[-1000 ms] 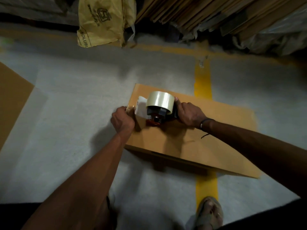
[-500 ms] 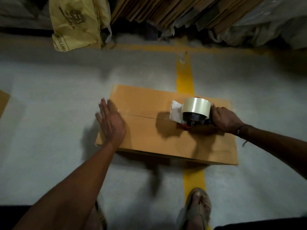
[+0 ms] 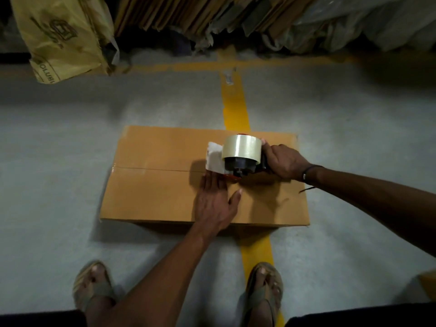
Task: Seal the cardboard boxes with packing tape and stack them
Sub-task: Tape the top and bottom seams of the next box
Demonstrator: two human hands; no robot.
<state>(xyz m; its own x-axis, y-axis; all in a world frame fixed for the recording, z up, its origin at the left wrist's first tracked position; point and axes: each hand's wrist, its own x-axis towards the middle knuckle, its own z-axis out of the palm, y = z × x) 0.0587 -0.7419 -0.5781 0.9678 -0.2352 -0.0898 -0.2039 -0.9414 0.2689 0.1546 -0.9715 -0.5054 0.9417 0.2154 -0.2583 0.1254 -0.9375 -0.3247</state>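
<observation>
A closed brown cardboard box [image 3: 151, 192] lies flat on the grey floor. Clear tape covers its centre seam from the left edge toward the middle. A tape dispenser [image 3: 238, 156] with a roll of clear tape stands on the seam, right of centre. My right hand [image 3: 284, 161] grips the dispenser's handle from the right. My left hand [image 3: 215, 201] lies flat on the box lid with straight fingers, just below and left of the dispenser.
A yellow floor line [image 3: 234, 107] runs under the box toward me. A yellow sack [image 3: 61, 36] and flattened cardboard sheets [image 3: 179, 15] lean along the back. My two sandalled feet [image 3: 94, 286] stand near the bottom edge. Another cardboard corner [image 3: 428, 284] shows at lower right.
The dispenser has travelled right along the seam, laying tape. My left hand left the box's left end and now presses the lid beside the dispenser.
</observation>
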